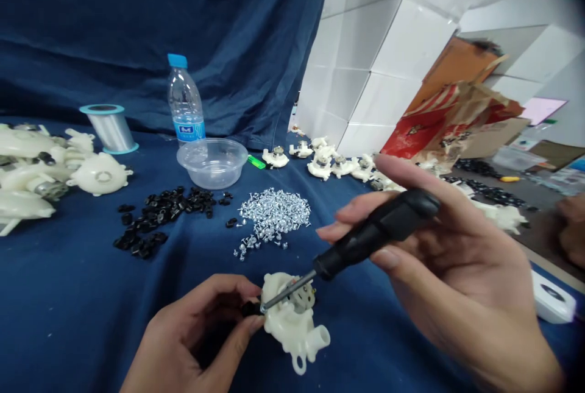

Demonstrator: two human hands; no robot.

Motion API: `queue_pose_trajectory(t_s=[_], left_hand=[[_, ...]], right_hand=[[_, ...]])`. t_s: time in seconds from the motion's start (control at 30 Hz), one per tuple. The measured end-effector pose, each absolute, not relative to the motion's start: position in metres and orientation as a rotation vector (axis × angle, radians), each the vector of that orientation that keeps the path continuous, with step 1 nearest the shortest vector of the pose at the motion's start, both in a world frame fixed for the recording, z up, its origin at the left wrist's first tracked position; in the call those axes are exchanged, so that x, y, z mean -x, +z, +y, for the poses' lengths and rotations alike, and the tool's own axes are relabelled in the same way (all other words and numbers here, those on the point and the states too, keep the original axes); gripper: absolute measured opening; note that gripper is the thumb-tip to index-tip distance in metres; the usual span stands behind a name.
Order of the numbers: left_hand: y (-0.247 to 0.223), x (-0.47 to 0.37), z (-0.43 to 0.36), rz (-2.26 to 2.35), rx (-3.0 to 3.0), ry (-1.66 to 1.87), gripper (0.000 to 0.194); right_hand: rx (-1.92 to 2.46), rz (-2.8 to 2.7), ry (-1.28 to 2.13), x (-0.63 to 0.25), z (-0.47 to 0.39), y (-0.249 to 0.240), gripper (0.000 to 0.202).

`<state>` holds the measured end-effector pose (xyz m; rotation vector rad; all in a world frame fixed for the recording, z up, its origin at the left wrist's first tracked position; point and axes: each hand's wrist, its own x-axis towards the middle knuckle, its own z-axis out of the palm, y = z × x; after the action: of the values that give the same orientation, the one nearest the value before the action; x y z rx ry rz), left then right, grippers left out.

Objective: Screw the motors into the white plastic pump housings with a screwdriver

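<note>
My right hand (461, 271) is closed around the black handle of a screwdriver (365, 237), which slants down to the left. Its tip meets a small screw at the left edge of a cream plastic pump housing (292, 332). A metal motor shows in the upper part of this housing, and a round spout points right. Thumb and forefinger of my left hand (201, 332) pinch a small black plastic piece (249, 309) against that same edge, at the screw. The fingers partly hide the black piece.
Behind the housing lie a heap of silver screws (276, 213) and a pile of black pieces (169, 210). Further back are a clear bowl (212, 164), a water bottle (185, 100) and a wire spool (109, 128). More housings (100, 173) lie left and back right.
</note>
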<state>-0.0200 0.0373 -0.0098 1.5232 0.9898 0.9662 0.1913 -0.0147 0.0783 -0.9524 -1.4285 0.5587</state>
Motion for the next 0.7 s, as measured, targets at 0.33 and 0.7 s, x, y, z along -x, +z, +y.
queue_pose_trajectory(t_s=[0.33, 0.7], left_hand=[[-0.011, 0.025, 0.035, 1.033, -1.688, 1.019, 0.008], [-0.011, 0.027, 0.034, 1.026, -1.724, 1.034, 0.011]], right_hand=[[1.08, -1.378, 0.512, -0.186, -0.02, 0.08, 0.052], [0.999, -1.378, 0.545, -0.183, -0.019, 0.078, 0.048]])
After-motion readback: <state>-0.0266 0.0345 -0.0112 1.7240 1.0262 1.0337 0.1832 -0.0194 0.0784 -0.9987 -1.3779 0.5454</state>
